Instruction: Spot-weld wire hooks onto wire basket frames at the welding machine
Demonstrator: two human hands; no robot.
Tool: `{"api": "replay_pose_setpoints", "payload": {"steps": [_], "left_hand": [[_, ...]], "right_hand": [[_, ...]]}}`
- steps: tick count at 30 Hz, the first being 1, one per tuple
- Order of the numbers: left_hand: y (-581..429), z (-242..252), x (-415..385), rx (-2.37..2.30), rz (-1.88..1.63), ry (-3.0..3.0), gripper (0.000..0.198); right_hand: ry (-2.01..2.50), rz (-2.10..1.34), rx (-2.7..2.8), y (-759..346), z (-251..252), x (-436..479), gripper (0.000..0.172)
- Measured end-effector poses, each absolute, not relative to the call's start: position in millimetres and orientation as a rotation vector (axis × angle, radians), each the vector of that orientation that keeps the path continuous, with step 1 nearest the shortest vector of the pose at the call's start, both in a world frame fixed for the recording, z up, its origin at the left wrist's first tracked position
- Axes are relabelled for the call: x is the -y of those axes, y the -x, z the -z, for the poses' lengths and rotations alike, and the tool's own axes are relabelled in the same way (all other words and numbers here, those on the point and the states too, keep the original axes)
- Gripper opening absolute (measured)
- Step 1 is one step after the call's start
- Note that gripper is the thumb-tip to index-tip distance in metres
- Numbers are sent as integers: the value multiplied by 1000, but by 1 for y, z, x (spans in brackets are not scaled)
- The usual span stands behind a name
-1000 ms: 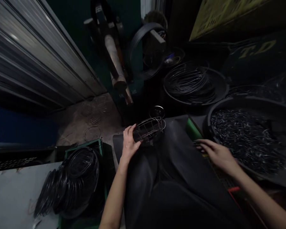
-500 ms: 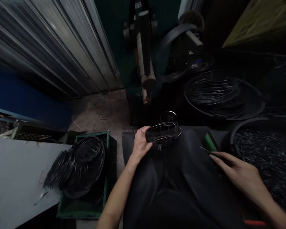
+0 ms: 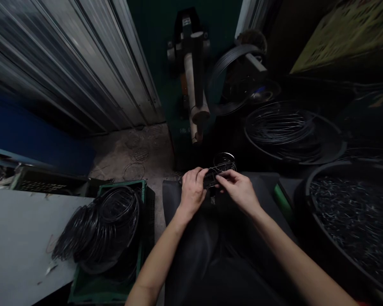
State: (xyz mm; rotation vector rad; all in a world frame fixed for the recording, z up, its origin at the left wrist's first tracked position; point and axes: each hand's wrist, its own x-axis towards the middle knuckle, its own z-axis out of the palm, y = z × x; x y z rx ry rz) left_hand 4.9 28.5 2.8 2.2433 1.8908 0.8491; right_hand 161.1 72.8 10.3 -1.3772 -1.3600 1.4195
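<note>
My left hand [image 3: 193, 192] is wrapped round the left end of a small wire basket [image 3: 226, 165], which rests at the far edge of the dark apron on my lap. My right hand [image 3: 241, 190] is at the basket's near side, thumb and fingers pinched together. A thin short wire shows in that pinch in the earlier picture; now it is hard to make out against the basket's wires. Part of the basket is hidden behind both hands. Just beyond, a shiny wire ring [image 3: 224, 159] stands out at its far end.
A machine with two thick rod arms [image 3: 199, 110] points toward me. On the right are a tub of short wire pieces [image 3: 351, 212] and a basin of wire hoops [image 3: 281, 127]. Wire grids [image 3: 98, 225] fill a green crate [image 3: 143, 193] at left, beside a pale board [image 3: 19, 238].
My right hand has moved left from beside the tub to the wire basket, carrying the short wire. My left hand keeps its hold on the basket. The view has shifted slightly.
</note>
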Motion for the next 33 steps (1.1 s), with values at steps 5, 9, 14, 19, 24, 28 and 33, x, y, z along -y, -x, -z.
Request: {"api": "replay_pose_setpoints", "payload": {"steps": [5,9,14,19,24,28,33], "left_hand": [[1,-6,-34,-1937,-875,-2230,65],[4,-9,-37,-1948,-890,-2253,63],[5,-11,-39,-1940,-889,-2284,62],[9,-15,-44,-1917,-912,-2277,62],[16,-20,-50,-1902,-967,-2305,62],[22,-19,-57,-1912,-1013,-2319,62],[31,-14,-68,-1932,-1112,-2343,56]], "right_hand": [[1350,-1483,1271,-160,-16,-67,32],[1342,-1546,1181,-155,-19,-73,36],[1290,-1535,1143,-141,-16,-85,37],[1251,-1394,1265,-132,-9,-84,36],[1299,-1102,1458,-126,-4,-81,34],[1259,-990,1526,-120,-2,-85,32],[1204,-914,1561,-112,5,-96,29]]}}
